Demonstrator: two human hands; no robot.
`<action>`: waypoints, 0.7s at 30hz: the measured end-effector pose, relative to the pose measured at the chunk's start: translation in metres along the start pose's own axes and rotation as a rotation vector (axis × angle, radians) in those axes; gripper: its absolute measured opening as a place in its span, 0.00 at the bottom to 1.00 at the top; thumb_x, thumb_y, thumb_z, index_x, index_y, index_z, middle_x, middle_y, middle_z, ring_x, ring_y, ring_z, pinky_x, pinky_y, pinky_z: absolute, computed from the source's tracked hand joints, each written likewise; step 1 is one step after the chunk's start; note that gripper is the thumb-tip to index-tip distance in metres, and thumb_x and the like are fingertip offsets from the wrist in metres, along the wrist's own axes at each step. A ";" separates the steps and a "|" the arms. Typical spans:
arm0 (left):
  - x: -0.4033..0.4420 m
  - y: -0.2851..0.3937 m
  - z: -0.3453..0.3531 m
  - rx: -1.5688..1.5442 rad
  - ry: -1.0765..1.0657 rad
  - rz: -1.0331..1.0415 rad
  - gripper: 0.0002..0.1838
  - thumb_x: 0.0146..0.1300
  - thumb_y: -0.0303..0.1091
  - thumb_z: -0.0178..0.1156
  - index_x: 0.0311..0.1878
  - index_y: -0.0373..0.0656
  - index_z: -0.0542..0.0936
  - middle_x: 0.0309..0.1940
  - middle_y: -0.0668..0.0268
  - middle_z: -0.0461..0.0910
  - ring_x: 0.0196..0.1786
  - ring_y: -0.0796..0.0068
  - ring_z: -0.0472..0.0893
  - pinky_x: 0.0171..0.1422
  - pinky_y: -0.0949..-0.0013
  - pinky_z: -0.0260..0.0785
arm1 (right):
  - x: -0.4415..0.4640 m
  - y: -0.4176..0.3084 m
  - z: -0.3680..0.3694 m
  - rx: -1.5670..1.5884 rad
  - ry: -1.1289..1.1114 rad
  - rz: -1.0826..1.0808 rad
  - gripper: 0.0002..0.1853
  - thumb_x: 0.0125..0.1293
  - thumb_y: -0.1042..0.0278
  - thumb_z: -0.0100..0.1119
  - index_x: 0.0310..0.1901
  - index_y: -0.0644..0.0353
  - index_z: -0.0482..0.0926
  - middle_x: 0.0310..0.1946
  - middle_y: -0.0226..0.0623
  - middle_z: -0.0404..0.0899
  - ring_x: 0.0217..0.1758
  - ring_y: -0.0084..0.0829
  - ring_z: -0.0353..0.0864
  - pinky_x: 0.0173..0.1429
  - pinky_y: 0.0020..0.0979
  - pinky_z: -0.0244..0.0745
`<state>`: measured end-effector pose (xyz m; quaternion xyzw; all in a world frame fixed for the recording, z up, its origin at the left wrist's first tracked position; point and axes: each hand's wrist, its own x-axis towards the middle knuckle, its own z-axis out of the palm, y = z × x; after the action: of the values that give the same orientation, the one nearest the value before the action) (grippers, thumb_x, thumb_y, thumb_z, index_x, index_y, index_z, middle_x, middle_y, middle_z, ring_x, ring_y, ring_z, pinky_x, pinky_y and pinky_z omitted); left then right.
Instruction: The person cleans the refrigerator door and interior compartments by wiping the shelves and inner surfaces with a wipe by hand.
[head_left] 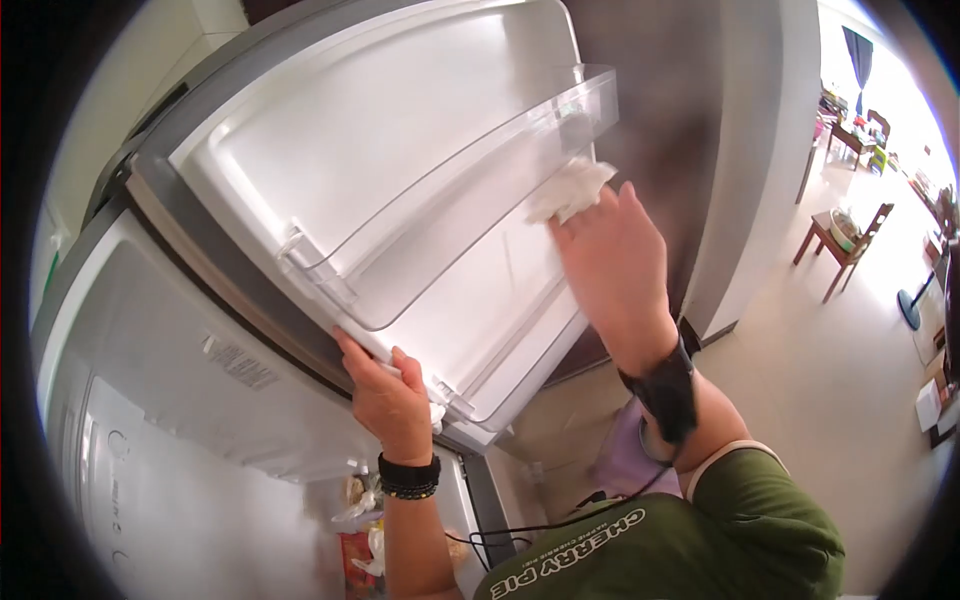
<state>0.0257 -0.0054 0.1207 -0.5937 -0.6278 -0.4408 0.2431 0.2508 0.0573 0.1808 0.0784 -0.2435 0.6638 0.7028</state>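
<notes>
The open refrigerator door (pixel 390 110) shows its white inner side, tilted across the view. My left hand (pixel 390 405) grips the lower edge of this door, fingers wrapped round it. A small white bit shows beside that hand; I cannot make out what it is. My right hand (pixel 615 265) holds a crumpled white cloth (pixel 572 190) near the right end of the clear door shelf (pixel 450 210). A second clear shelf (pixel 520 370) sits lower on the door. The right fingertips are partly hidden by the cloth.
To the left is the open refrigerator compartment (pixel 200 480), with bagged items (pixel 365 500) near its bottom. A grey wall edge (pixel 745 180) stands right of the door. Beyond it are a wooden chair (pixel 845 245) and a fan base (pixel 908 310). A dark cable (pixel 560 522) crosses my shirt.
</notes>
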 end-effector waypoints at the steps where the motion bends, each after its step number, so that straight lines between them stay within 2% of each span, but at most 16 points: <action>1: 0.000 0.000 0.000 -0.012 -0.012 -0.041 0.36 0.60 0.27 0.54 0.69 0.33 0.49 0.62 0.42 0.64 0.52 0.47 0.77 0.51 0.56 0.75 | 0.011 0.000 -0.015 -0.113 0.038 -0.116 0.24 0.74 0.56 0.40 0.60 0.68 0.63 0.61 0.41 0.64 0.67 0.33 0.60 0.73 0.37 0.49; 2: 0.000 0.000 0.001 -0.029 -0.001 -0.036 0.36 0.60 0.27 0.54 0.69 0.33 0.49 0.62 0.42 0.64 0.53 0.46 0.77 0.51 0.56 0.75 | 0.025 0.001 -0.033 -0.227 0.074 -0.230 0.23 0.74 0.56 0.40 0.61 0.66 0.63 0.61 0.40 0.64 0.67 0.32 0.60 0.73 0.37 0.49; 4: -0.001 -0.001 0.002 -0.055 0.021 -0.026 0.36 0.60 0.27 0.54 0.69 0.32 0.50 0.63 0.41 0.63 0.54 0.46 0.76 0.52 0.56 0.74 | 0.065 0.017 -0.082 -0.428 0.167 -0.214 0.23 0.73 0.56 0.42 0.63 0.62 0.63 0.63 0.38 0.63 0.68 0.31 0.58 0.73 0.37 0.48; 6: -0.001 -0.002 0.002 -0.055 0.014 -0.008 0.36 0.61 0.28 0.53 0.69 0.33 0.49 0.63 0.40 0.63 0.54 0.45 0.76 0.52 0.56 0.74 | 0.080 0.033 -0.088 -0.899 -0.033 -0.330 0.23 0.71 0.59 0.46 0.62 0.63 0.61 0.67 0.45 0.57 0.72 0.42 0.53 0.74 0.41 0.45; 9: 0.000 -0.003 0.000 -0.007 0.007 0.020 0.36 0.61 0.29 0.52 0.70 0.33 0.48 0.63 0.40 0.63 0.54 0.44 0.75 0.52 0.55 0.74 | 0.111 0.064 -0.113 -1.701 -0.165 -0.719 0.27 0.69 0.60 0.50 0.60 0.72 0.58 0.69 0.61 0.48 0.73 0.58 0.45 0.75 0.47 0.43; 12: 0.000 -0.003 0.004 0.006 0.014 0.014 0.36 0.62 0.29 0.52 0.70 0.32 0.48 0.62 0.40 0.63 0.54 0.44 0.76 0.51 0.54 0.74 | 0.108 0.087 -0.135 -1.986 -0.110 -0.552 0.30 0.66 0.62 0.53 0.60 0.77 0.55 0.66 0.76 0.41 0.71 0.69 0.40 0.74 0.51 0.41; 13: 0.000 -0.002 0.005 0.009 0.017 0.010 0.36 0.62 0.29 0.52 0.70 0.32 0.48 0.62 0.40 0.63 0.53 0.44 0.76 0.51 0.54 0.74 | 0.091 0.085 -0.123 -1.906 -0.064 -0.467 0.33 0.68 0.59 0.50 0.62 0.81 0.52 0.65 0.81 0.38 0.71 0.70 0.38 0.74 0.52 0.43; 16: 0.002 -0.004 0.008 0.022 0.049 0.034 0.37 0.60 0.28 0.53 0.69 0.31 0.48 0.62 0.40 0.64 0.50 0.45 0.78 0.47 0.54 0.75 | 0.080 0.081 -0.147 -1.740 0.200 -0.054 0.34 0.70 0.56 0.46 0.63 0.81 0.52 0.64 0.81 0.44 0.72 0.67 0.42 0.73 0.52 0.44; 18: -0.001 -0.007 0.007 0.022 0.050 0.049 0.37 0.59 0.28 0.54 0.69 0.30 0.48 0.62 0.40 0.64 0.49 0.46 0.79 0.46 0.55 0.76 | 0.075 0.047 -0.173 -1.935 -0.101 0.275 0.35 0.69 0.54 0.45 0.63 0.81 0.53 0.61 0.79 0.52 0.70 0.66 0.48 0.73 0.53 0.45; 20: -0.002 -0.010 0.008 0.000 0.033 0.046 0.37 0.59 0.28 0.54 0.68 0.30 0.48 0.62 0.39 0.63 0.50 0.45 0.78 0.47 0.55 0.76 | 0.089 0.047 -0.204 -2.007 -0.064 0.390 0.36 0.63 0.58 0.52 0.62 0.79 0.54 0.57 0.72 0.61 0.64 0.62 0.58 0.69 0.50 0.52; 21: -0.001 -0.009 0.009 0.002 0.048 0.055 0.36 0.60 0.28 0.53 0.69 0.31 0.48 0.61 0.39 0.64 0.50 0.45 0.78 0.47 0.54 0.76 | 0.104 0.061 -0.230 -1.995 0.131 0.339 0.37 0.57 0.63 0.59 0.62 0.78 0.55 0.53 0.66 0.66 0.59 0.59 0.65 0.65 0.47 0.58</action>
<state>0.0198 0.0026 0.1127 -0.5998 -0.6056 -0.4472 0.2709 0.2462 0.2567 0.0139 -0.6164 -0.6558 0.2516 0.3560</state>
